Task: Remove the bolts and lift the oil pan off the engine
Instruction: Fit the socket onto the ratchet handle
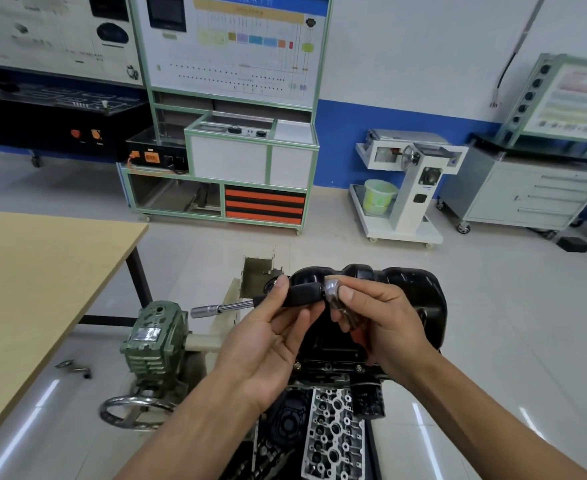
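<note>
Head view: the left hand holds the socket wrench above the oil pan, its grip clamped round the black handle. The right hand pinches the rounded silver ratchet head between thumb and fingertips. This looks like setting the ratchet's direction before going to a bolt. To do it well, check that the head is set to loosen. Then seat the socket squarely over a flange bolt so it will not round the head, and slacken the bolts evenly around the rim.

The pan sits bolted on the upturned engine, just beyond the hands. It is glossy black pressed metal with bulging, lobed far corners. The wrench shaft is polished steel, slim and straight, pointing left. The engine's near face is pale cast alloy, pitted with round holes. A dull green gearbox stands to the left, and past it a smooth wooden bench.
</note>
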The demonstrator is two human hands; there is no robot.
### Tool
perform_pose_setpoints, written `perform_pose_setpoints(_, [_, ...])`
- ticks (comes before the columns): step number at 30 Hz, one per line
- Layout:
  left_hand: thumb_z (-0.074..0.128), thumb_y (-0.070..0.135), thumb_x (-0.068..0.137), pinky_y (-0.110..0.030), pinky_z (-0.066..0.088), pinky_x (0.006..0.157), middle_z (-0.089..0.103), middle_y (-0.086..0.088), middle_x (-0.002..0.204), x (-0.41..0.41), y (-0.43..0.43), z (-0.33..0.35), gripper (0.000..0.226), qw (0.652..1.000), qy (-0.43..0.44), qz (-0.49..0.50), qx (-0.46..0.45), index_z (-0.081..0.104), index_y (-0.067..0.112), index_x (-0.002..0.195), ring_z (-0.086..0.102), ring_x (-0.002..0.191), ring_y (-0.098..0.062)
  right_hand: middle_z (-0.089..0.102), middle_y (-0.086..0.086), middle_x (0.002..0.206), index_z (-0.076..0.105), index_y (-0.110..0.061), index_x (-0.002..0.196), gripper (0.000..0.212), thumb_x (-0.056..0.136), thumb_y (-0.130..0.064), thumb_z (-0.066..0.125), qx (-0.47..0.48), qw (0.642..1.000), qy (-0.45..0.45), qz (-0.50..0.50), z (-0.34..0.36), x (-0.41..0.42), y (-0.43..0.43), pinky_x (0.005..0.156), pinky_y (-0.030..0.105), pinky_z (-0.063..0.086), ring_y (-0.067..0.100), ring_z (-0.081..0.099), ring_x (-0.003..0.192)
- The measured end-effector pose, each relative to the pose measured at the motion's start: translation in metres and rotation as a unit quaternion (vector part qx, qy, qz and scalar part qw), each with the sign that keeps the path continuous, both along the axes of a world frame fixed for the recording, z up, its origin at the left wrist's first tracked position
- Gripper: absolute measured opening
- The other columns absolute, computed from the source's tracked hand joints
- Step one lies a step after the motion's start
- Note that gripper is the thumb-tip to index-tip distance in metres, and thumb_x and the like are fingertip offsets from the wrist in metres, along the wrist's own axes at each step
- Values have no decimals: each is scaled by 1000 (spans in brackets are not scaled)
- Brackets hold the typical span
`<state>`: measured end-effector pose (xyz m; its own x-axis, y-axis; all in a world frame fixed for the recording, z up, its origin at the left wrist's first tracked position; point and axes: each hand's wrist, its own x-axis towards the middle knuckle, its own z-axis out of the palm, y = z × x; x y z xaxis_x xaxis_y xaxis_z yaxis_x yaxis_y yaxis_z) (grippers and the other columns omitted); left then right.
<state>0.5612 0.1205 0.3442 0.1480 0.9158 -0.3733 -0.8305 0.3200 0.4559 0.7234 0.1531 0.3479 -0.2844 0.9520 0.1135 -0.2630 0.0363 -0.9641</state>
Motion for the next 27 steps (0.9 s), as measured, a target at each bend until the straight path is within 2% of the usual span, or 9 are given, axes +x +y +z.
perform_pose_setpoints(8, [77,26,77,-20,58,49,76,-20,93,2,4,-5,29,1000,12,-25,2,81,-1,88,77,71,-23,66,7,65,82,-15,97,25,76,-22,69,-10,1000,-8,19,2,2,-4,56,19,48,11,58,56])
perform_pose_setpoints(11, [78,32,75,-20,58,49,74,-15,81,8,12,-6,41,998,43,-49,-3,74,0,100,73,60,-18,62,5,69,72,-18,117,25,95,-22,64,49,994,-78,51,4,7,-2,58,22,47,15,54,55])
perform_pose_setpoints(14, [77,48,71,-22,56,45,69,-9,70,1,26,-8,47,979,143,-143,19,76,4,87,67,52,-16,69,-12,80,69,-23,122,32,93,-33,65,166,956,-239,24,7,3,0,64,12,48,2,65,68])
perform_pose_setpoints(17, [64,72,75,-25,48,46,63,-7,60,-32,36,-17,60,866,438,-235,60,68,12,69,59,49,-17,72,-19,95,71,-30,109,24,88,-40,72,282,867,-408,-45,1,-4,4,80,13,51,-3,66,92])
perform_pose_setpoints(19, [63,60,91,-30,47,58,67,1,63,-59,43,-32,48,765,617,-143,113,68,16,72,60,54,-11,69,-19,90,69,-30,104,20,90,-43,71,270,850,-450,-43,-4,-5,6,76,19,52,-1,65,86])
perform_pose_setpoints(21, [68,33,96,-26,48,73,72,16,86,-76,46,-41,7,700,669,-91,231,71,28,94,65,76,6,68,-15,87,68,-28,104,23,91,-47,68,244,836,-491,-8,-9,-10,10,74,28,56,3,65,81])
perform_pose_setpoints(23, [69,21,95,-24,53,85,69,19,112,-74,47,-48,26,637,662,-211,334,66,32,119,63,105,6,66,-11,82,66,-27,97,21,92,-48,66,244,807,-537,26,-12,-21,15,70,37,55,6,63,74])
perform_pose_setpoints(25, [71,18,93,-38,57,89,72,8,105,-64,49,-55,22,596,667,-260,363,67,23,114,68,100,-10,61,-8,74,61,-27,83,21,92,-45,68,247,787,-563,39,-15,-32,18,65,39,52,9,57,67])
perform_pose_setpoints(27, [74,14,92,-47,55,90,74,0,96,-59,53,-58,14,604,675,-219,361,69,16,106,70,93,-19,61,-5,70,64,-21,81,21,91,-38,70,245,797,-550,49,-15,-36,23,62,38,48,11,54,63])
